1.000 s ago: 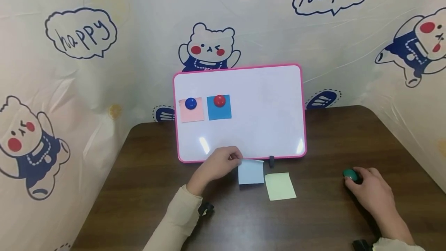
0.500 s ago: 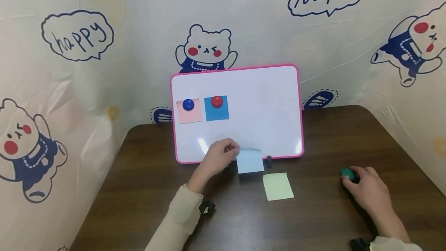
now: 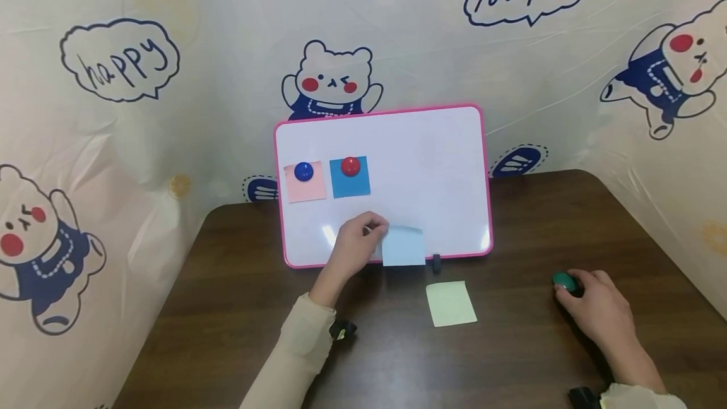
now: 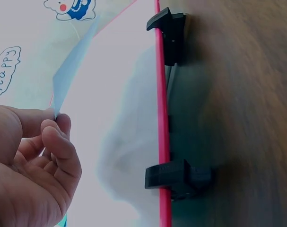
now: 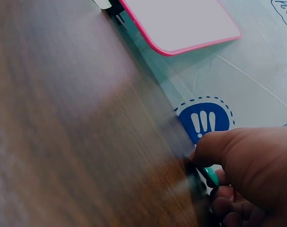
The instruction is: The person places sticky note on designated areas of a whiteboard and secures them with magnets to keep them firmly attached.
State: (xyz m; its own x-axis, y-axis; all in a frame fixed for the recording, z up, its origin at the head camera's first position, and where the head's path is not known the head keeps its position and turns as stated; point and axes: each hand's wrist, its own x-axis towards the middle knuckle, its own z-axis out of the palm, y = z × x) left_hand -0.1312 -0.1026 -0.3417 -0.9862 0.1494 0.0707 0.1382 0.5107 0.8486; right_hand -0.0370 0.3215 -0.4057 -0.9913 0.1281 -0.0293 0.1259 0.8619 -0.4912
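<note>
My left hand (image 3: 356, 243) pinches a light blue sticky note (image 3: 404, 247) by its upper left corner, in front of the lower edge of a pink-framed whiteboard (image 3: 437, 169). In the left wrist view the note (image 4: 70, 71) is seen nearly edge-on, held between thumb and fingertips. Over at the table's right side, my right hand (image 3: 603, 309) holds a round green magnet (image 3: 563, 281) between thumb and fingers. On the board, a blue magnet (image 3: 303, 171) sits on a pink note (image 3: 307, 191), and a red magnet (image 3: 350, 166) on a darker blue note (image 3: 350, 187).
A pale green note (image 3: 451, 303) lies on the brown table (image 3: 500, 358) before the board. Black supports, one at a black clip (image 4: 169, 176), hold the board's bottom edge. Behind stands a printed curtain (image 3: 238, 68) with cartoon bears.
My left hand has lifted the light blue note up and away from the table, toward the board's lower part. My right hand stays nearly in place with the green magnet. The head view shifts slightly.
</note>
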